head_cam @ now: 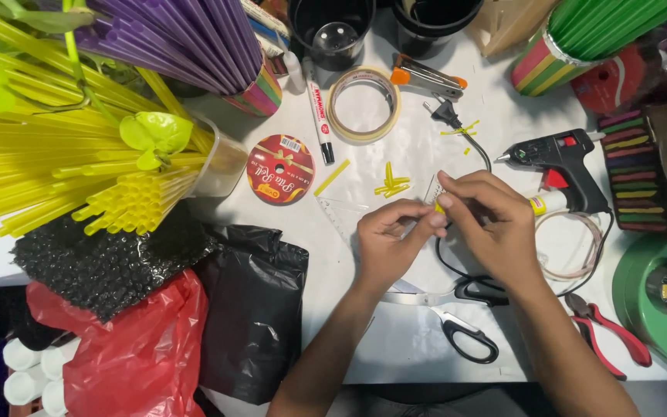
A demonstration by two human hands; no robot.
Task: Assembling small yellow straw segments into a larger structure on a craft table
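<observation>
Yellow straw piece [439, 207], orientation hidden

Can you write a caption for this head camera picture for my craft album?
Both hands, left hand and right hand, pinch a small yellow straw piece above a white table, near scissors and a glue gun.
</observation>
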